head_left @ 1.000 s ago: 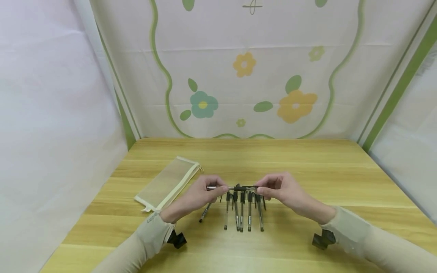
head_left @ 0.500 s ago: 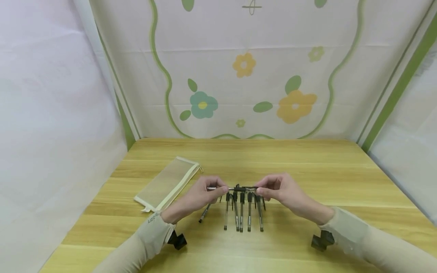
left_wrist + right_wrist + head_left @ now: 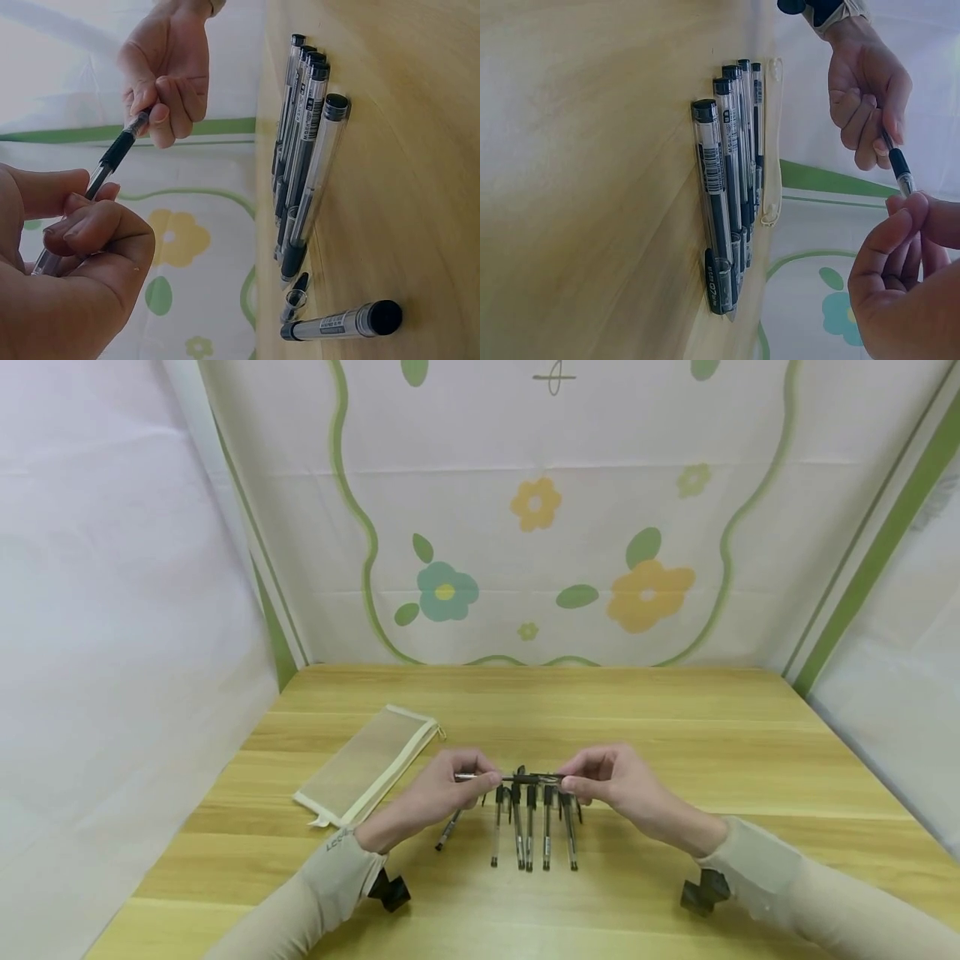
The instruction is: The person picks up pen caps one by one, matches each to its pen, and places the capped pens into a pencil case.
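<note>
My left hand (image 3: 450, 789) grips a clear-barrelled gel pen (image 3: 116, 152) between curled fingers and thumb, holding it level above the table. At the pen's other end, my right hand (image 3: 622, 789) pinches its clear cap (image 3: 906, 184) between thumb and fingertips. The black rubber grip (image 3: 525, 778) shows between both hands. Whether the cap is fully seated is hidden by the fingers. Below the hands, several similar pens (image 3: 530, 831) lie roughly side by side, black ends toward me. One more pen (image 3: 448, 831) lies slanted to their left, partly under my left hand.
A flat cream mesh zip pouch (image 3: 363, 768) lies at the left, close to my left forearm. The wooden table (image 3: 637, 893) ends at a flower-printed cloth wall (image 3: 487, 543), with white side panels left and right. Black wrist cameras (image 3: 703, 893) hang below both sleeves.
My right hand has drifted very slightly left, toward my left hand. Both hands keep hold of the pen and its cap, and the pens on the table have not moved.
</note>
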Demonstrator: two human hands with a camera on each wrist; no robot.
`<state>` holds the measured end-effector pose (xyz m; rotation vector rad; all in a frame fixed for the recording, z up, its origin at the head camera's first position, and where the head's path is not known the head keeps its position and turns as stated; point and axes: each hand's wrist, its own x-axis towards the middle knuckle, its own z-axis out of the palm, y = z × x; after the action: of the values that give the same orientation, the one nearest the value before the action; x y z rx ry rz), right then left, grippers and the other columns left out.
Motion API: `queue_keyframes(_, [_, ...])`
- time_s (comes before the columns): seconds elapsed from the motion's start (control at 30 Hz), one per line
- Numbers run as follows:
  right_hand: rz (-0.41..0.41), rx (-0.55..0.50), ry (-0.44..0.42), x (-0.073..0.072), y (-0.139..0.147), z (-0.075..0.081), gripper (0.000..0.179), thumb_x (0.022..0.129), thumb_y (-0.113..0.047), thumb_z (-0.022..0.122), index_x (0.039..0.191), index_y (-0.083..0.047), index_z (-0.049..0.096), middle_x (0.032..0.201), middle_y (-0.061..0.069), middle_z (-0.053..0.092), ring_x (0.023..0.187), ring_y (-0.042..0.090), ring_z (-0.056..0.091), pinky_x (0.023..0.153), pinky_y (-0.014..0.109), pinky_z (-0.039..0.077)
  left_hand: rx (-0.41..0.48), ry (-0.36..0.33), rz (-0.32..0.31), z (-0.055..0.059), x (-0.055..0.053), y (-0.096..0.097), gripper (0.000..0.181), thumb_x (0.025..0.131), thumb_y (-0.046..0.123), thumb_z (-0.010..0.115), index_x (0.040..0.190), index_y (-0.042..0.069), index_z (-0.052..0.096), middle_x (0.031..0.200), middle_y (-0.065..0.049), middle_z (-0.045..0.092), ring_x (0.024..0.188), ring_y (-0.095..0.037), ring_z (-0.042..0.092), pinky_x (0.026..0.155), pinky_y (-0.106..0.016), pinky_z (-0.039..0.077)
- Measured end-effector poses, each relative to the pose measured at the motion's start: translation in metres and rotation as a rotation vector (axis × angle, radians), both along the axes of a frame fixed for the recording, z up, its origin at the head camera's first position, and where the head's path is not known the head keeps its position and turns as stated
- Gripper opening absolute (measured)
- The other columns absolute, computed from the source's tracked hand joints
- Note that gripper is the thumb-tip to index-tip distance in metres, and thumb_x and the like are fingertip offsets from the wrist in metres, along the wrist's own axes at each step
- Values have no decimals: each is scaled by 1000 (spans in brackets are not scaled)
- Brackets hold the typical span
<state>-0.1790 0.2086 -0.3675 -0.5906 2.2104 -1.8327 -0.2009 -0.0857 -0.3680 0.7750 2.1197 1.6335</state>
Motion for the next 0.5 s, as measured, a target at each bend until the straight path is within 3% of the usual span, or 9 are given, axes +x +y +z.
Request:
queue_keyframes(0.23, [-1, -11, -14, 0, -1, -2, 23, 88, -10, 74, 104, 5, 69, 94, 32, 63, 71, 25, 62, 67, 36, 56, 9, -4, -6, -1, 0, 0, 14, 98, 21, 63, 101, 7, 67, 85, -7, 60, 64, -15, 49, 57, -26, 44])
queue_keyframes(0.5, [16, -33, -34, 0, -1, -2, 23, 88, -9, 74, 104, 7, 68, 93, 28, 65, 71, 19, 62, 68, 36, 56, 26, 14, -10, 0, 2, 1, 11, 98, 18, 63, 100, 8, 67, 89, -8, 62, 65, -16, 51, 58, -28, 45])
